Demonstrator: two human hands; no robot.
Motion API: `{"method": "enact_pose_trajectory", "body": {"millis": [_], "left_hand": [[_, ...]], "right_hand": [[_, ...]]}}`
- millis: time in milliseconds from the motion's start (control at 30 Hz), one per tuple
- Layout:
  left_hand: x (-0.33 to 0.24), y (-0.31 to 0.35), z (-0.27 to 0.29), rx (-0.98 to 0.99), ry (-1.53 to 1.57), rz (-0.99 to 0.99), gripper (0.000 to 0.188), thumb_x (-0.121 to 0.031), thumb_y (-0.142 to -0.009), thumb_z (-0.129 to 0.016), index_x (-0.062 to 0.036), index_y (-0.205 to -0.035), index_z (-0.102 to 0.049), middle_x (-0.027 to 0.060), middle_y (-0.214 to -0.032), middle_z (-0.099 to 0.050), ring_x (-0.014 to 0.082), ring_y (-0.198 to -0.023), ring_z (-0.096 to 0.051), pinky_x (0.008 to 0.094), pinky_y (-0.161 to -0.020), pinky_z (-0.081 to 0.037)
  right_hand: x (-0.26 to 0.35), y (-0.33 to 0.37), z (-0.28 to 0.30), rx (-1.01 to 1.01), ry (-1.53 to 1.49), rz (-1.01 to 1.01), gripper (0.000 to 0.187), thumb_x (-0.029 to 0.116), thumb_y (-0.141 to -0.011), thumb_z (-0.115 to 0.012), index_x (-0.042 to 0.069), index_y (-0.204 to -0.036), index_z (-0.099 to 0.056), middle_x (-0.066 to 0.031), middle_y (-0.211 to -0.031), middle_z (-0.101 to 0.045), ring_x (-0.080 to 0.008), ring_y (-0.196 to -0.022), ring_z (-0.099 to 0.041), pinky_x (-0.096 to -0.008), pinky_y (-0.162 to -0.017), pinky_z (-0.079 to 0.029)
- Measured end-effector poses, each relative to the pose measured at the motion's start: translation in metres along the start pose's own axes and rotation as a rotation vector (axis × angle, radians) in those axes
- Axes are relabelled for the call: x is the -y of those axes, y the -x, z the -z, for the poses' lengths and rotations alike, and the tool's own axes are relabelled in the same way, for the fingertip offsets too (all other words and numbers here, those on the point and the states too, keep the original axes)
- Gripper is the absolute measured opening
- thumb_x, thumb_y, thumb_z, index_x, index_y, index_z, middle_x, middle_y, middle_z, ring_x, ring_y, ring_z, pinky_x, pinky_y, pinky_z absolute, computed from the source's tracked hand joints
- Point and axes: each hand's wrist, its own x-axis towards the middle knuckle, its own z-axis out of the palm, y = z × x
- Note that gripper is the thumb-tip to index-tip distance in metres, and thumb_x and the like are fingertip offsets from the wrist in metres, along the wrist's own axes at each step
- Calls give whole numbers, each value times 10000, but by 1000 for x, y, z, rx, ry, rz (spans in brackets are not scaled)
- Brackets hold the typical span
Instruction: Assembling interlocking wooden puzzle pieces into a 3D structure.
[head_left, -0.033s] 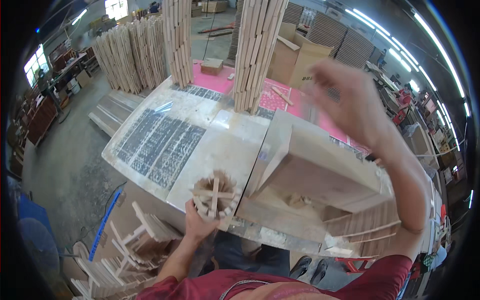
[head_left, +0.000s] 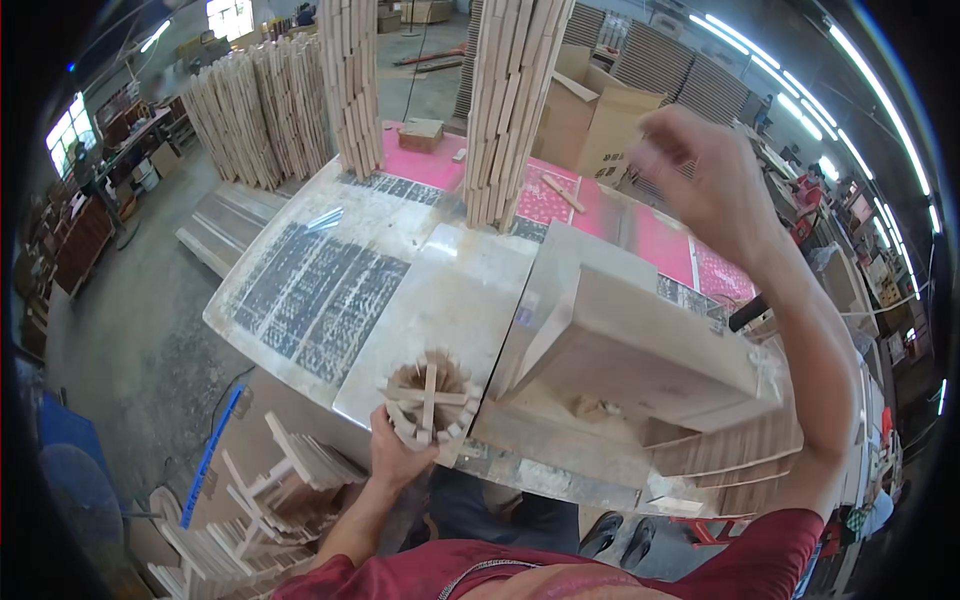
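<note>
A round wooden piece (head_left: 430, 398), made of upright strips in a ring with two crossed slats over its mouth, stands near the table's front edge. My left hand (head_left: 398, 455) is closed around its near left side, thumb up along the strips. My right hand (head_left: 715, 175) is raised at the right, high above the far side of a cardboard box (head_left: 650, 330). Its fingers are bent and smeared by motion, and whether they hold anything is hidden. Inside the open box, wooden slats (head_left: 735, 450) lie at the right.
Two tall stacks of wooden strips (head_left: 510, 110) stand on the table (head_left: 400, 300) at the back. A small block (head_left: 421, 135) and a loose stick (head_left: 563, 193) lie on its pink part. Slatted wooden pieces (head_left: 290, 455) sit low at the left. A dark cylinder (head_left: 747, 313) shows beside my right forearm.
My right hand has shifted slightly to the right and looks less blurred. My left hand stays on the round wooden piece.
</note>
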Motion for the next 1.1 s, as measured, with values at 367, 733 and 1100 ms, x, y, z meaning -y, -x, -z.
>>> {"method": "enact_pose_trajectory", "body": {"millis": [367,733,1100], "left_hand": [[-30,-38,19,242,9,238,828,-177,-560,-907,6,-1211,-429,196,-1074,-639,358,-999,-666,433,-875,-553],[-94,-120,118,10,118,82,759,-55,-565,-856,-2,-1225,-486,105,-1060,-677,217,-950,-678,349,-864,-553],[-119,-183,137,64,186,79,753,-73,-585,-856,19,-1224,-468,97,-1043,-670,173,-904,-665,321,-806,-550]], "right_hand": [[-198,-221,-72,-164,-156,-349,869,449,-757,-845,-56,-1374,-500,-206,-1259,-653,-281,-1220,-621,-387,-1007,-502],[-221,-313,-106,-199,-726,-266,1100,232,-735,-889,-21,-1573,-221,-214,-1461,-488,-310,-1362,-477,-420,-1164,-347],[-239,-327,-102,5,-987,-236,1054,239,-723,-894,2,-1545,-279,-171,-1412,-530,-255,-1280,-540,-393,-1076,-447]]}}
